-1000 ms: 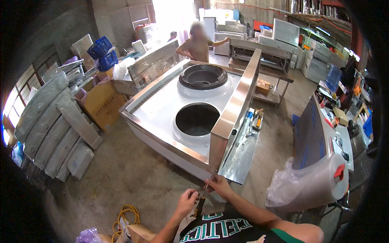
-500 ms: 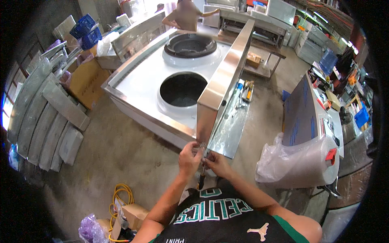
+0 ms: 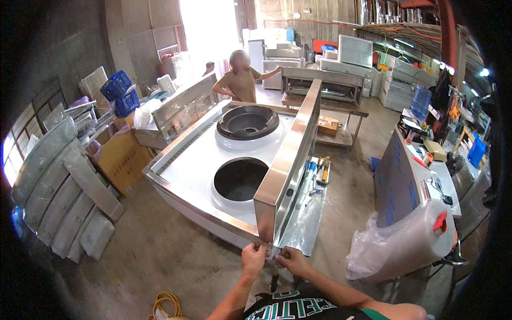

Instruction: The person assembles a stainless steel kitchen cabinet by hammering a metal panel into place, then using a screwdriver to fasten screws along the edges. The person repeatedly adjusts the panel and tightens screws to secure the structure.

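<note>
A steel wok range (image 3: 189,165) with a white top and two round burner openings stands in front of me. Along its right side runs a tall steel back panel (image 3: 265,213). My left hand (image 3: 254,260) is closed at the panel's near lower corner, its fingertips pinched together; what they hold is too small to make out. Close beside it, my right hand (image 3: 292,261) pinches the shaft of a screwdriver (image 3: 273,282). The dark handle with yellow hangs down toward my body. The screwdriver's tip is hidden by my fingers.
Tools (image 3: 320,170) lie on a metal shelf (image 3: 301,226) behind the panel. A bubble-wrap roll (image 3: 410,245) and a cluttered workbench (image 3: 440,184) stand at right. Wrapped panels (image 3: 58,186) lean at left. A yellow cord (image 3: 166,304) lies on the floor. Another person (image 3: 240,80) stands beyond the range.
The view has tilted up, so the range and my hands sit lower in the picture and more of the far room shows. Both hands keep about the same place at the panel's corner.
</note>
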Action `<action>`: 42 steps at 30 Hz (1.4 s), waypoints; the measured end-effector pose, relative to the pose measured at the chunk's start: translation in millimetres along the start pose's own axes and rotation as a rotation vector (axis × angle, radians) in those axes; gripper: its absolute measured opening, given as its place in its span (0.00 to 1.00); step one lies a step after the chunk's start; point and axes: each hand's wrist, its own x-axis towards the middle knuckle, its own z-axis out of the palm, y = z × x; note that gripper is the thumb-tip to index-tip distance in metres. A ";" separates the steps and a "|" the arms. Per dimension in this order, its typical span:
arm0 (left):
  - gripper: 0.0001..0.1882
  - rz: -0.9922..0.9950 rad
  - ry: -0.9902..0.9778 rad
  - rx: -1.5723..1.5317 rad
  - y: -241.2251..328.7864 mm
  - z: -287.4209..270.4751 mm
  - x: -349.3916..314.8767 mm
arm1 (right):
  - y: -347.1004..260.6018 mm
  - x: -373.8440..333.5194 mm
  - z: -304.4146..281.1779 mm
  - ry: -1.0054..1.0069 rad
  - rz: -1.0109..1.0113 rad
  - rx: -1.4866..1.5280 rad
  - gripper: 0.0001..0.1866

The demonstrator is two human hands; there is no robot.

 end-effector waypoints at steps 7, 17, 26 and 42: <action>0.13 -0.525 -0.368 -0.929 -39.7 3.6 21.7 | 10.2 0.9 7.4 0.023 -0.061 -0.122 0.13; 0.11 0.433 0.139 0.343 14.0 -3.0 -15.0 | -27.6 0.4 6.5 0.074 0.024 0.146 0.13; 0.13 0.128 0.030 0.171 0.8 4.5 -4.2 | -30.2 6.1 9.2 0.106 -0.012 0.207 0.14; 0.12 0.457 0.244 0.192 49.4 -56.2 29.9 | -20.1 -8.0 -1.9 0.171 -0.013 0.280 0.15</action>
